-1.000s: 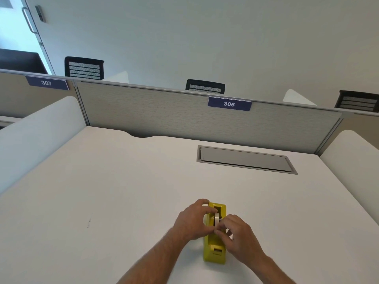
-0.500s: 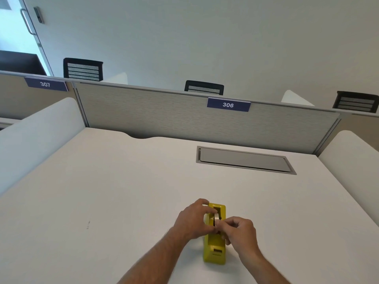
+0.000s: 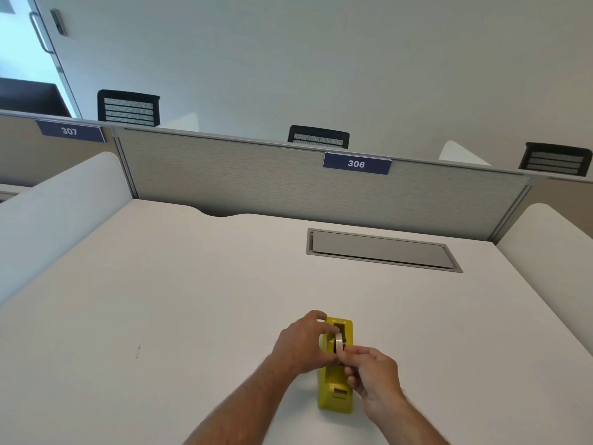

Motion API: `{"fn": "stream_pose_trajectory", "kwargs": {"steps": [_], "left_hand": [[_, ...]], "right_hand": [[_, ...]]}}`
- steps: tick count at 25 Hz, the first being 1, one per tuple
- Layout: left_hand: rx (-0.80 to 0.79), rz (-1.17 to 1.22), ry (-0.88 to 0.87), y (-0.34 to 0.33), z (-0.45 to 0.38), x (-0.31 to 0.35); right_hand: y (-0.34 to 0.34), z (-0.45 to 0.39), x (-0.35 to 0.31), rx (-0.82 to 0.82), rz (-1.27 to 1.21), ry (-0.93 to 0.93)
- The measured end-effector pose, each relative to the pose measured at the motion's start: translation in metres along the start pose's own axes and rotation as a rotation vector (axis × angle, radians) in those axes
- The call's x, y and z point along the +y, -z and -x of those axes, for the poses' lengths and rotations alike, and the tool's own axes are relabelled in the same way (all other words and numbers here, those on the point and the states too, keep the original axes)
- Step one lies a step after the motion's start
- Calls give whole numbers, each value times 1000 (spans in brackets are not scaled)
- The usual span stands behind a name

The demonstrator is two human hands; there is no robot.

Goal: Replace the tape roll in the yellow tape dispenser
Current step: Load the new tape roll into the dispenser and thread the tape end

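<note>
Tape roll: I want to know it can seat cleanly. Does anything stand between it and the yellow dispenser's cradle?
Nothing visible does. The whitish tape roll sits in the yellow plastic dispenser, held by the left hand and right hand.

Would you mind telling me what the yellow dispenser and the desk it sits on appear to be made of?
The yellow dispenser looks like moulded plastic: uniform colour, rounded edges, a soft sheen. The desk appears to be matte white laminate, smooth and evenly coloured, though painted board would look the same.
</note>
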State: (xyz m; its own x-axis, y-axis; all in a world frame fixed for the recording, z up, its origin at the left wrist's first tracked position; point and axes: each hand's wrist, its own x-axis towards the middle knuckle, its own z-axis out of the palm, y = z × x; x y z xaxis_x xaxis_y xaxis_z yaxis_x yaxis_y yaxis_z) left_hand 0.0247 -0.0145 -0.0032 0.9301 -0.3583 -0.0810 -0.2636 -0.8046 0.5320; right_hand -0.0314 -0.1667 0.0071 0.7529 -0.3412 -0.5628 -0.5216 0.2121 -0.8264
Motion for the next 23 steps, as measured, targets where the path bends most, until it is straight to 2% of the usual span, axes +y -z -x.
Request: {"fn": "stream_pose_trajectory", "kwargs": {"steps": [9, 18, 23], "left_hand": [[-150, -215, -141, 8, 1, -11], [-138, -266, -103, 6, -3, -4], [-141, -245, -90, 8, -3, -3]], "right_hand": [[1, 7, 1, 45, 72, -7], [1, 15, 7, 90, 91, 16], [1, 18, 14, 121, 162, 131]]}}
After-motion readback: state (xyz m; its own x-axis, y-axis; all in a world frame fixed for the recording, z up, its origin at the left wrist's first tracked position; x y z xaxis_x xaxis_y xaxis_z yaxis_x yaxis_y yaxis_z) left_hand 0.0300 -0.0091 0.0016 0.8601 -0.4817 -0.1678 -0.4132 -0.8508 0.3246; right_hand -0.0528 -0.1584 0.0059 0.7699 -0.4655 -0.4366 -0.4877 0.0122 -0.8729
